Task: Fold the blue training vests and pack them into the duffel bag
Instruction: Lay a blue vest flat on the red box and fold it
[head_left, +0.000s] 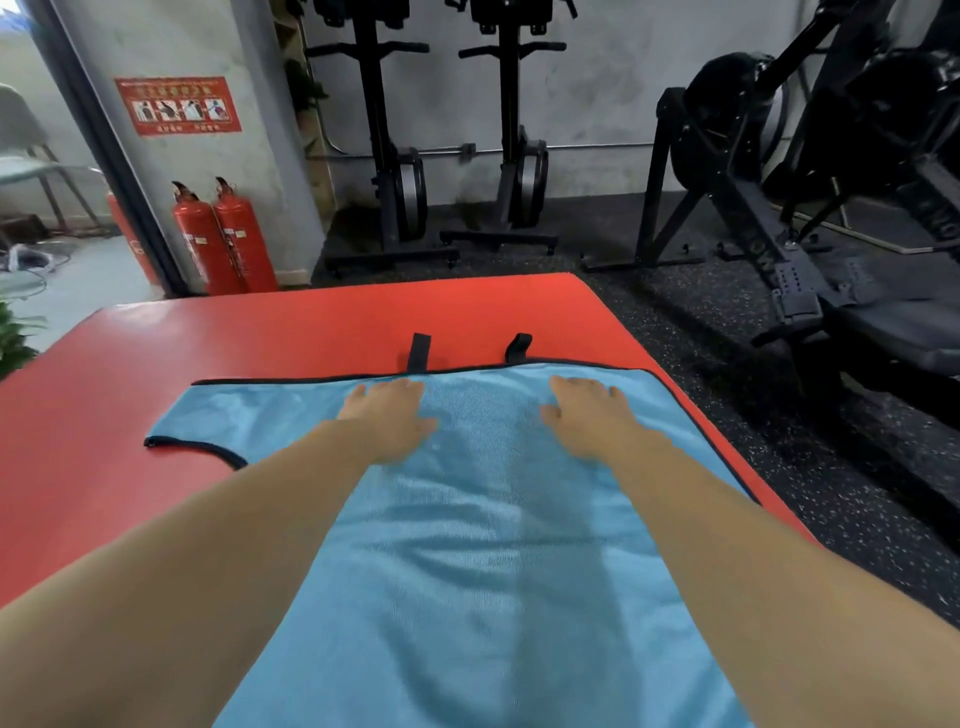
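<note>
A blue training vest (483, 530) with black trim lies spread flat on a red mat (156, 374). Its far hem runs straight across the mat, and an armhole curve shows at its left edge. My left hand (387, 415) lies palm down on the vest near the far hem, fingers straight. My right hand (587, 415) presses flat on the cloth a little to the right, also near the hem. Two black straps (418, 351) stick out from under the far hem onto the mat. No duffel bag is in view.
Two red fire extinguishers (223, 239) stand against a pillar beyond the mat's far left corner. Black rowing machines (400, 156) stand upright along the back wall. A large black exercise machine (810, 208) fills the right side on dark speckled floor (779, 441).
</note>
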